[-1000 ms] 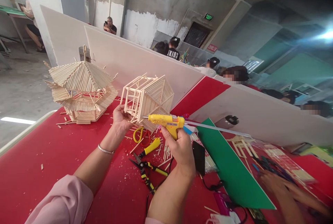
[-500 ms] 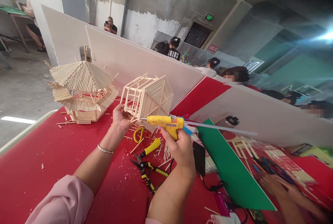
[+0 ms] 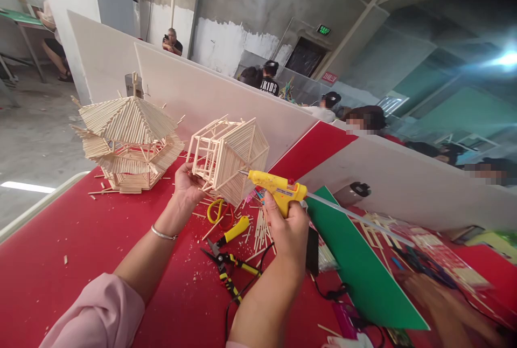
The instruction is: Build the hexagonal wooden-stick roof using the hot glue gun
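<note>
My left hand (image 3: 189,182) grips the near lower edge of a hexagonal frame of wooden sticks (image 3: 238,159), tilted so its stick-covered base faces right. Round the handle of a yellow glue gun (image 3: 278,186) my right hand (image 3: 287,224) is closed. The gun's nozzle points left at the stick-covered face, near where the crossing sticks meet; whether it touches I cannot tell. A long translucent glue stick (image 3: 355,216) juts from its back end. Farther left stands a pavilion model of wooden sticks (image 3: 131,143) with two tiers of roof.
Pliers with yellow-black handles (image 3: 226,267), a yellow-handled tool (image 3: 234,229), scissors (image 3: 216,210) and loose sticks (image 3: 264,229) lie on the red table (image 3: 169,294). A green board (image 3: 363,262) lies at right, beside a co-worker's blurred hands (image 3: 432,294). White partitions (image 3: 226,95) stand behind.
My right hand has moved the glue gun slightly right and up, tilting it, so its nozzle shifts from the frame's lower corner toward the face's middle. My left hand and the frame stay nearly still.
</note>
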`<action>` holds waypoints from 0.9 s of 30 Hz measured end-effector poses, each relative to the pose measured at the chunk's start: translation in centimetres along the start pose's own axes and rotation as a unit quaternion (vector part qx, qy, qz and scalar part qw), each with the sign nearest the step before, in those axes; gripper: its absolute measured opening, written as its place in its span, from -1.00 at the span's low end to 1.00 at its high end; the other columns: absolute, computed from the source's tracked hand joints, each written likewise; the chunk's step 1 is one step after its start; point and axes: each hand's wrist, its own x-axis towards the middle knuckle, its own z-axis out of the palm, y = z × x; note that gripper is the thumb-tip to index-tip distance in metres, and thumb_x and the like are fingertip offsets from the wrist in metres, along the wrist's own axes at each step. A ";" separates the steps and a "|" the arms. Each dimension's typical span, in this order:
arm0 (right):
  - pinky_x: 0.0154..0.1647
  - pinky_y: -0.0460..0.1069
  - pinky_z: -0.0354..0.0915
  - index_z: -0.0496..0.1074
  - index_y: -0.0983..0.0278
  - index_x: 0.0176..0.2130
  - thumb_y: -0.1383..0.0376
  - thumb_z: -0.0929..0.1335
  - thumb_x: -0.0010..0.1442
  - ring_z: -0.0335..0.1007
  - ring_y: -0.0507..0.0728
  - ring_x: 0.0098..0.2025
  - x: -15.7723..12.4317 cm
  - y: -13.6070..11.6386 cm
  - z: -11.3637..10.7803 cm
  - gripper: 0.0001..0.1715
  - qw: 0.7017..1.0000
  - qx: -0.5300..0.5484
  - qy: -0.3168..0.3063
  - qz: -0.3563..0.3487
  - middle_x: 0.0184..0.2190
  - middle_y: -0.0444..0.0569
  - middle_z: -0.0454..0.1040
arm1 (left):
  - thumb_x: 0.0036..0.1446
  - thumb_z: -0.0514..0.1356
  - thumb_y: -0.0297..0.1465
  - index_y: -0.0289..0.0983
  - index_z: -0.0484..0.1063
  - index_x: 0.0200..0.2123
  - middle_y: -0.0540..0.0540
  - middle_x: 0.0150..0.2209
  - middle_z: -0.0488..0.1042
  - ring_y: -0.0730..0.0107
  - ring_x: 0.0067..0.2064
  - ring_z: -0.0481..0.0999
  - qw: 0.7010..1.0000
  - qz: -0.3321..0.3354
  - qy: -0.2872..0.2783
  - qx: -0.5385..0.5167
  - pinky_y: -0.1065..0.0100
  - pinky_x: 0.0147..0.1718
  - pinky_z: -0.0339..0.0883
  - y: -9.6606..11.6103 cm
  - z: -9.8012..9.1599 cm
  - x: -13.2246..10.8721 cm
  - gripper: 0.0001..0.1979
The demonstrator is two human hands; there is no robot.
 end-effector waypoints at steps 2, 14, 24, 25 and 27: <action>-0.34 0.02 0.37 0.53 0.33 -0.18 -0.17 0.42 0.15 0.48 0.21 -0.35 0.1 0.1 -0.1 -0.39 1.000 0.004 0.014 -0.001 -0.45 0.02 0.54 | -0.18 0.08 -0.58 -0.22 0.15 -0.55 0.06 -0.68 0.29 0.45 -0.71 0.31 1.000 0.002 0.000 0.001 0.44 -0.69 0.31 0.0 0.0 0.1 -0.84; -0.20 0.00 0.40 0.57 0.31 -0.11 -0.11 0.44 0.15 0.52 0.21 -0.21 -0.1 -0.5 -0.2 -0.42 0.991 -0.006 -0.129 -0.021 -0.21 0.06 0.62 | -0.16 0.09 -0.57 -0.23 0.17 -0.55 0.04 -0.68 0.31 0.46 -0.72 0.30 1.000 0.006 0.020 0.012 0.45 -0.69 0.30 -0.2 0.1 -0.1 -0.86; -0.39 -0.02 0.33 0.53 0.37 -0.22 -0.19 0.42 0.13 0.42 0.13 -0.43 0.3 0.7 0.8 -0.34 0.998 0.026 0.054 -0.009 -0.48 0.02 0.52 | -0.16 0.08 -0.58 -0.24 0.20 -0.53 0.06 -0.68 0.29 0.46 -0.70 0.33 1.000 -0.003 0.008 0.005 0.46 -0.66 0.30 -0.4 0.2 -0.3 -0.87; -0.40 -0.02 0.33 0.53 0.37 -0.22 -0.19 0.42 0.13 0.42 0.13 -0.43 0.2 0.7 1.0 -0.33 0.997 0.034 0.062 -0.008 -0.49 0.01 0.52 | -0.16 0.08 -0.57 -0.24 0.21 -0.52 0.06 -0.68 0.29 0.45 -0.70 0.33 1.000 -0.005 0.007 0.009 0.45 -0.66 0.30 -0.4 0.1 -0.3 -0.87; -0.39 -0.02 0.33 0.53 0.38 -0.22 -0.20 0.42 0.12 0.43 0.13 -0.44 0.2 0.6 1.3 -0.33 0.997 0.041 0.066 -0.007 -0.50 0.01 0.51 | -0.16 0.09 -0.56 -0.25 0.22 -0.52 0.05 -0.69 0.28 0.43 -0.70 0.32 1.000 -0.010 0.007 0.019 0.43 -0.67 0.30 -0.5 0.1 -0.3 -0.88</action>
